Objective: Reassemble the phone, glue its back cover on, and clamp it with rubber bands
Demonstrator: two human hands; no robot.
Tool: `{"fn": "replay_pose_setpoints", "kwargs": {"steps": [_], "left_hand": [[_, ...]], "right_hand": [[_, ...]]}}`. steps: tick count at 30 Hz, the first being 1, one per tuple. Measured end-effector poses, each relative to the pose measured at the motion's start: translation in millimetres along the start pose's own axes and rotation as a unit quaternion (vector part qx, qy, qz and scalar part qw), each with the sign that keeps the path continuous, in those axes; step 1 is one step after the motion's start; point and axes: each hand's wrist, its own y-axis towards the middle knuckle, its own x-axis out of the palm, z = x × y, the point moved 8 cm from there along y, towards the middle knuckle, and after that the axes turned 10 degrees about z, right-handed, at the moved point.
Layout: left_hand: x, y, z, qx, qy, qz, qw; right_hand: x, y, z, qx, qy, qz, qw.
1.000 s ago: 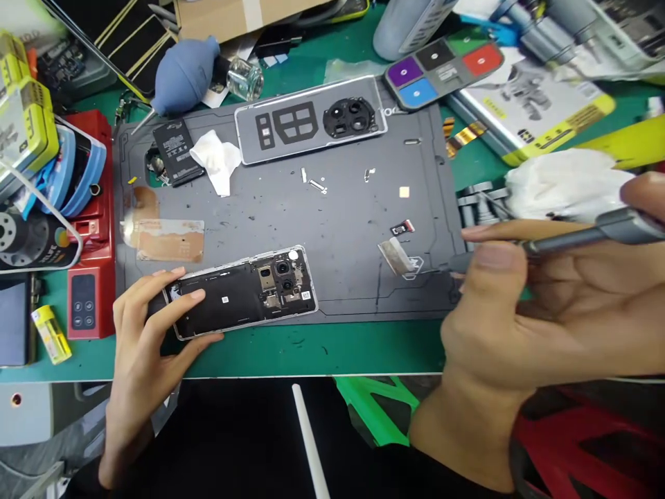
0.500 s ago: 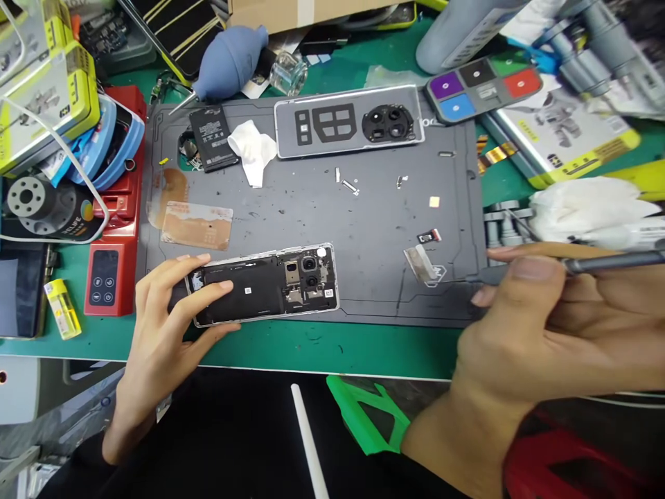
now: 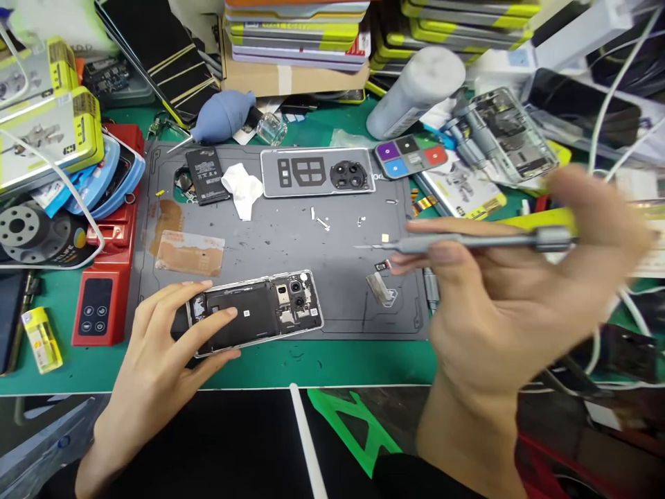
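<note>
Opened phone [image 3: 254,315] at the near edge of the grey mat [image 3: 280,242], left hand [image 3: 161,333] gripping one end of it, right hand [image 3: 478,305] holding a grey screwdriver [image 3: 488,241], tip above the mat's right part, back cover [image 3: 309,171] along the mat's far edge.

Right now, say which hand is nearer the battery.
Left. The left hand is on the phone, in front of the battery; the right hand is far to its right.

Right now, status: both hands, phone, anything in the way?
Left hand gripping open-backed phone by its left end. Right hand holding screwdriver, tip off the phone. Possible snag: small loose parts on mat beyond phone.
</note>
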Motion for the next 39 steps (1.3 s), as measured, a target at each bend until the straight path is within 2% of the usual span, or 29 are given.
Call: {"fn": "replay_pose_setpoints", "kwargs": {"steps": [2,6,9,12,16,19,22,26,29,34,39], "left_hand": [[1.4,6,1,0.003,-0.009,-0.004,1.0],[8.8,12,0,0.014,-0.01,-0.014,1.0],[13.7,11,-2,0.019,-0.002,-0.017,1.0],[16.0,7,-3,0.024,0.004,-0.018,1.0],[14.2,4,-2,0.026,-0.019,-0.02,0.999],[1.5,5,-5,-0.018,-0.07,0.031,0.997],[-8.8,5,-8,-0.079,-0.147,0.085,0.982],[-1.8,1,2,-0.091,-0.225,0.064,0.968],[-1.6,-3,12,-0.077,-0.271,0.082,0.956],[0.8,-19,20,-0.077,-0.326,0.08,0.939],[9.8,-30,27,-0.086,-0.407,0.045,0.908]], "right_hand": [[20,9,-9,0.0,0.016,-0.013,1.0],[62,9,-5,0.042,0.035,-0.12,0.991],[78,2,0,0.042,0.027,-0.156,0.987],[85,-1,5,0.039,0.023,-0.163,0.986],[86,1,6,0.044,0.036,-0.147,0.988],[77,0,1,0.065,0.087,-0.11,0.988],[71,-15,-8,0.1,0.153,-0.094,0.979],[80,-55,-18,0.135,0.194,-0.137,0.962],[80,-78,-25,0.125,0.21,-0.14,0.96],[67,-93,-24,0.114,0.189,-0.113,0.969],[62,-102,-12,0.168,0.202,-0.104,0.959]]}}
